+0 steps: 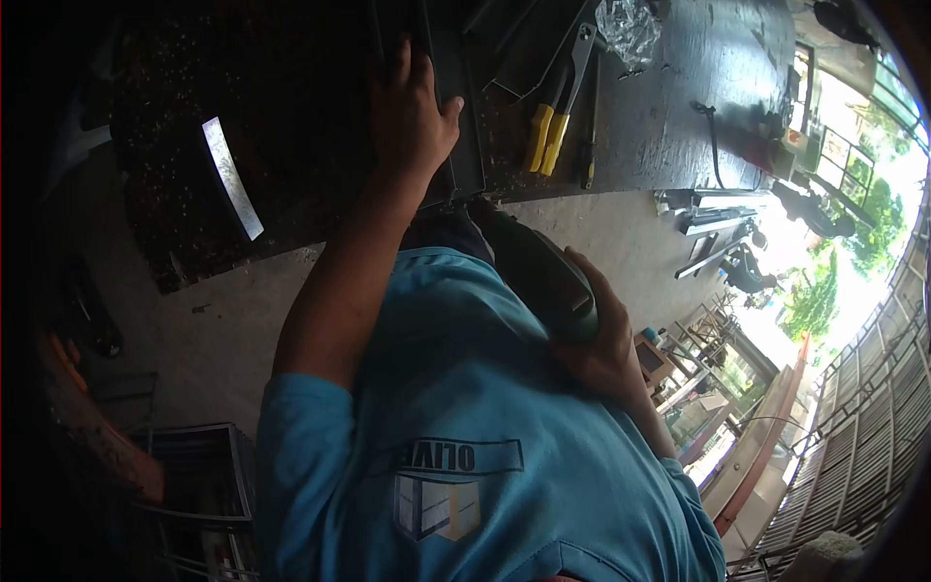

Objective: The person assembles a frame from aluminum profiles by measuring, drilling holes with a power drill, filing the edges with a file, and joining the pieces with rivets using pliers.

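Note:
My left hand (415, 121) lies palm down on a long dark metal profile (467, 145) at the bench edge, fingers stretched forward and thumb apart. My right hand (609, 335) is wrapped round the rear of a dark green power tool (543, 267), held against my blue shirt. Its long rounded body resembles an angle grinder's. The narrow dark front end points at the near end of the profile and is partly lost in shadow. Right of the profile lie yellow-handled snips (560, 116).
The dark workbench (679, 126) spans the top. On it are crumpled clear plastic (628, 31), a thin yellow-and-black tool (589, 165) and a bright metal strip (233, 179). Metal profiles (718, 213) lie at the right. A dark metal frame (199, 475) stands low on the left.

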Demonstrator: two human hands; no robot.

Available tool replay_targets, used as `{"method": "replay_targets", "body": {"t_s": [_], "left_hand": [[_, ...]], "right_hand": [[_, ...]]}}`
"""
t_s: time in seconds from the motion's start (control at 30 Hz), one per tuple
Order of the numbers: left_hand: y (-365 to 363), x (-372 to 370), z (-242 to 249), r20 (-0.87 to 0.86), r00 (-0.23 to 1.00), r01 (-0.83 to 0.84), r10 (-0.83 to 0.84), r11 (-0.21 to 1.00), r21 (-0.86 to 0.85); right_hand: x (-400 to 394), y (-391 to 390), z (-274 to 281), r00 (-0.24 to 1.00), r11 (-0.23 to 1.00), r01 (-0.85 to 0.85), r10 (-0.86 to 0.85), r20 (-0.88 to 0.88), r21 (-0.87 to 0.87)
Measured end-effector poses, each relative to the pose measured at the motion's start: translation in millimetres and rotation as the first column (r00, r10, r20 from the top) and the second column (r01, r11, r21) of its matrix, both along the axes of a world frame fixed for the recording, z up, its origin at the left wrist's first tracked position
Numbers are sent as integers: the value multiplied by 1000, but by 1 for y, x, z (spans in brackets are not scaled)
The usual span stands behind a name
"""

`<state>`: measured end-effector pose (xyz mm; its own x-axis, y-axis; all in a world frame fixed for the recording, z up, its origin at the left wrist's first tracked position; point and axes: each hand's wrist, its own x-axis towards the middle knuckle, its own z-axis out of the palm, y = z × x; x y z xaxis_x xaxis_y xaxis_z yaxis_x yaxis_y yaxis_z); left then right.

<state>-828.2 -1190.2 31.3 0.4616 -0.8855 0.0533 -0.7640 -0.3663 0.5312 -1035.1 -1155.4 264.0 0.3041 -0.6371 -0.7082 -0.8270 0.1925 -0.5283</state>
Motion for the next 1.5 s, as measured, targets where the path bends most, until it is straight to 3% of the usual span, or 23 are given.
{"method": "replay_targets", "body": {"t_s": [0.1, 0.17, 0.2, 0.27, 0.3, 0.4, 0.53, 0.6, 0.63, 0.7, 0.83, 0.9, 0.93, 1.0, 1.13, 1.2, 1.33, 1.5], "left_hand": [[-1, 1, 1, -26, 999, 29, -29, 999, 13], [-2, -3, 25, 191, 981, -41, 16, 991, 126], [-7, -3, 20, 192, 981, -38, 13, 991, 127], [-18, -2, 2, 103, 986, 144, -133, 984, -105], [-18, 0, 4, 103, 986, 139, -129, 985, -102], [-29, 9, 22, 228, 927, 204, -299, 908, 365], [-17, 17, 16, 224, 933, 217, -283, 935, 279], [-15, 14, 5, 203, 944, 212, -259, 950, 230], [-16, 14, 1, 180, 954, 207, -238, 963, 175], [-16, 13, 1, 149, 955, 226, -258, 953, 199], [-16, 12, 0, 166, 950, 226, -264, 950, 217], [-17, 13, 2, 158, 953, 221, -258, 950, 220], [-17, 12, 3, 138, 955, 226, -263, 945, 237], [-21, 13, 6, 116, 959, 222, -257, 941, 255], [-18, 15, 2, 130, 950, 245, -283, 937, 250], [-22, 17, -2, 149, 949, 241, -278, 944, 225], [-20, 18, 0, 124, 950, 252, -287, 938, 238], [-22, 16, -2, 141, 953, 239, -267, 953, 185]], "right_hand": [[12, 0, 10, 999, 999, 6, -8, -52, -40], [10, -3, 7, 999, 999, 16, -18, -50, -32], [8, -4, 7, 998, 1000, 16, -17, -57, -18], [4, -3, 3, 999, 1000, -1, 0, -51, -29], [3, -3, 2, 999, 999, -17, 15, -46, -46], [5, -6, 3, 996, 998, -53, 49, -79, -47], [7, -9, 1, 993, 993, -100, 96, -67, -65], [11, -8, -3, 953, 946, -288, 268, -145, -150], [11, -10, -4, 952, 945, -290, 269, -146, -150], [10, -9, -3, 883, 883, -456, 433, -180, -115], [9, -14, -9, 912, 909, -402, 388, -134, -107], [4, -27, -5, 797, 796, -600, 585, -146, -82], [10, -29, -2, 797, 798, -599, 584, -150, -74], [25, -38, 4, 656, 672, -741, 720, -227, -11], [32, -44, 6, 631, 646, -763, 738, -238, -22], [30, -44, 5, 542, 561, -828, 797, -267, -7], [47, -51, 9, 558, 582, -813, 784, -272, 6], [62, -53, 17, 396, 457, -881, 852, -342, 120]]}}
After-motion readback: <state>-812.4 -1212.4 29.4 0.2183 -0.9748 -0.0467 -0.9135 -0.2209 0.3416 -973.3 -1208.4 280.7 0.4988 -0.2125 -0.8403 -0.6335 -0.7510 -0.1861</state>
